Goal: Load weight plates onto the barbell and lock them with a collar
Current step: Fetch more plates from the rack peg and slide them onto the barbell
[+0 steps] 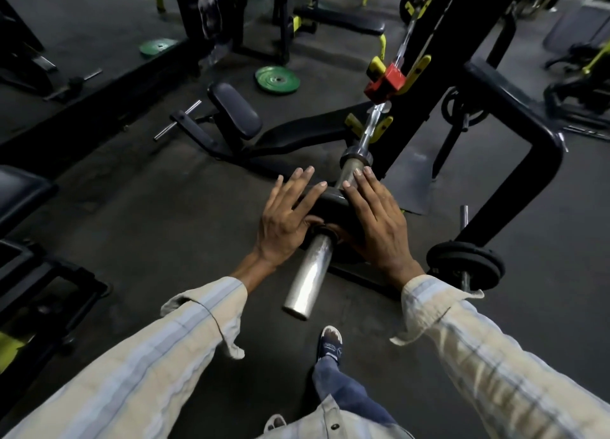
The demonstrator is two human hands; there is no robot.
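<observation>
Weight plate (331,202): centre of frame, threaded on barbell sleeve (308,273) | left hand (287,217), right hand (379,224): fingers straight, pressed flat on plate's rim, either side | green plate (277,79): floor, upper centre

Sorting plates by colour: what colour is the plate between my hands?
Black; the plate shows best in the head view.

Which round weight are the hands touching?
The black plate on the shiny barbell, between the left hand and right hand. The green plate lies flat on the floor; other black plates sit on a rack peg.
</observation>
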